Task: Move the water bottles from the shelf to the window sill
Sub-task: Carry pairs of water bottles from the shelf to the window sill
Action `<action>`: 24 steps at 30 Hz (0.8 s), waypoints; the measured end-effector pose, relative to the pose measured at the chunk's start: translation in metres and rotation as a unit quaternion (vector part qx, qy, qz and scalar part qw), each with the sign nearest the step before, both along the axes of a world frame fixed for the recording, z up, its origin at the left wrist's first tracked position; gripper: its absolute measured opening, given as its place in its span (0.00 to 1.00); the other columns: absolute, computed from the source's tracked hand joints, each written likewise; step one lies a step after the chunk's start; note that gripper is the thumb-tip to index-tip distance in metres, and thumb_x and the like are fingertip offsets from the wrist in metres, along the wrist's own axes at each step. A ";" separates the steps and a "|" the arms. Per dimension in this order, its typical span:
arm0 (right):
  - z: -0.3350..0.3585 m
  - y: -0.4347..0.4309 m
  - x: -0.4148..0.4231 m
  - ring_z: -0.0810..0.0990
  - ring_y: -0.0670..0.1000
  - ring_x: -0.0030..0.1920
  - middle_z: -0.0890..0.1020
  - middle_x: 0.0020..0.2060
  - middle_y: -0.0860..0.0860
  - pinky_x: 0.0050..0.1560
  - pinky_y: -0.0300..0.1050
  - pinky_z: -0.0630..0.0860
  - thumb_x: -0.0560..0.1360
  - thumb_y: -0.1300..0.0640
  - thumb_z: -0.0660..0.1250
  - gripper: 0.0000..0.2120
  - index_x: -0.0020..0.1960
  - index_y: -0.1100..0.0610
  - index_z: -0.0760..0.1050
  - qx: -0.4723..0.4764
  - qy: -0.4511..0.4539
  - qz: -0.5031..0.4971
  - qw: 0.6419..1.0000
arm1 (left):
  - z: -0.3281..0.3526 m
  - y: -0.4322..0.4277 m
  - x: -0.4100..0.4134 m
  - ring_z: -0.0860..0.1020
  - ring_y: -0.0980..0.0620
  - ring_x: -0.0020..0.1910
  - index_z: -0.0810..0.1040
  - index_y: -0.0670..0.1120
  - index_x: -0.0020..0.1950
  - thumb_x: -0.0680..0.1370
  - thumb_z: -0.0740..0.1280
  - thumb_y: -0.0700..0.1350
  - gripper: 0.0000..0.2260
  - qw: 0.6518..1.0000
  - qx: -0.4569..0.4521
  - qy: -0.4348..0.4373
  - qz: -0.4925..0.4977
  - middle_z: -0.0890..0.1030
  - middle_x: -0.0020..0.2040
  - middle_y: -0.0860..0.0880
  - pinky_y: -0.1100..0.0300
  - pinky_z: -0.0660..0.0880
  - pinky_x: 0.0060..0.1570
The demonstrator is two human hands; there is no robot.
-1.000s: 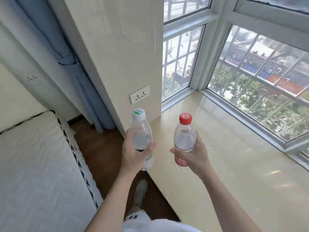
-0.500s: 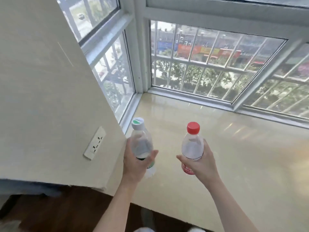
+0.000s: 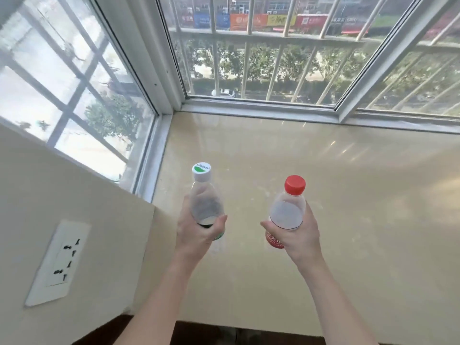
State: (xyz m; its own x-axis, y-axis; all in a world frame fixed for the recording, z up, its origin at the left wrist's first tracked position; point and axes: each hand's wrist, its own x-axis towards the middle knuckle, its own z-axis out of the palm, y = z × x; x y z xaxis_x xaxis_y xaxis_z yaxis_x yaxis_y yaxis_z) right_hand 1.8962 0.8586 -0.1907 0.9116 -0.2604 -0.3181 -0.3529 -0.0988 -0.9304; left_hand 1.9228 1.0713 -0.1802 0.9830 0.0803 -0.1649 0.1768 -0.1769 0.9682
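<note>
White-cap bottle (image 3: pixel 205 202), gripped in left hand (image 3: pixel 196 235), and red-cap bottle (image 3: pixel 287 210), gripped in right hand (image 3: pixel 298 240), had moved in over the sill (image 3: pixel 373 195), upright, not yet set down.

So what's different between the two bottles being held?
The white-capped bottle has a green mark on its cap; the red-capped bottle has a plain red one. What shows of the white-capped bottle's label is green, the red-capped bottle's red. The left hand grips the white-capped bottle, the right hand the red-capped bottle. Both are clear plastic, capped, roughly upright, held over the sill.
</note>
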 end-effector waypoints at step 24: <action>-0.195 0.007 0.112 0.81 0.54 0.54 0.82 0.51 0.47 0.56 0.59 0.78 0.57 0.45 0.84 0.34 0.59 0.50 0.74 -0.061 -0.078 -0.024 0.995 | -0.190 -0.011 0.108 0.79 0.51 0.55 0.72 0.50 0.61 0.63 0.80 0.48 0.30 0.998 0.013 -0.027 -0.064 0.81 0.54 0.52 0.59 0.76 0.55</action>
